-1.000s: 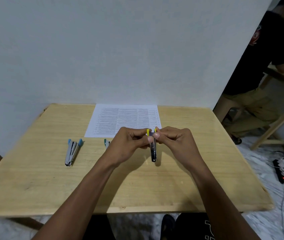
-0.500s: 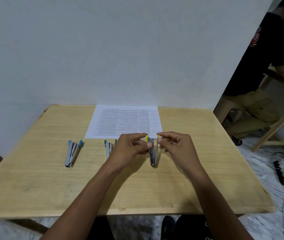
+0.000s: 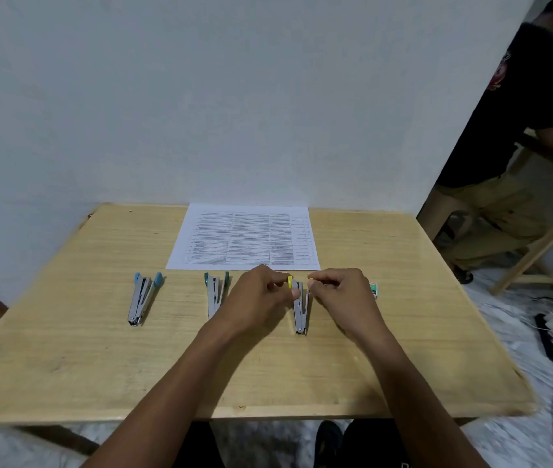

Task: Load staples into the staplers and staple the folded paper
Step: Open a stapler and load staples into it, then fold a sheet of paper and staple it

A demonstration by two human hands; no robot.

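Three metal staplers lie opened in a row on the wooden table: a blue-tipped stapler at the left, a green-tipped stapler in the middle and a yellow-tipped stapler to the right. The yellow one rests on the table between my hands. My left hand pinches its left yellow end, with the thumb against the metal. My right hand pinches its right yellow end. A printed paper sheet lies flat behind the staplers.
A small green and white staple box sits just right of my right hand. A person in a black shirt leans on another wooden table at the far right. A power strip with cables lies on the floor.
My hands have lowered the yellow-tipped stapler from above the table onto its surface and moved it slightly away from me. The green-tipped stapler and the staple box have come into view.
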